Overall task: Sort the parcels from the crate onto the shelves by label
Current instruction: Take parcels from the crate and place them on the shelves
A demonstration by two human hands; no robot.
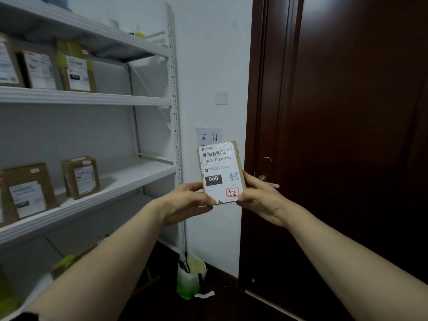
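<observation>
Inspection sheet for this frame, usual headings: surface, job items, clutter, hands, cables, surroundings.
Surface: white shelves, several tiers, partly filled.
Job's things: parcel held up in front of the wall, label facing the camera, reads 060-06B-A05 with 3-3 in a red box; labelled boxes stand on two tiers.
Clutter: green bag on the floor by the shelf post.
Grippers: left hand and right hand each grip a lower side of the parcel.
Cables: nothing seen.
Surroundings: dark door, light switch, paper notice on the wall.
</observation>
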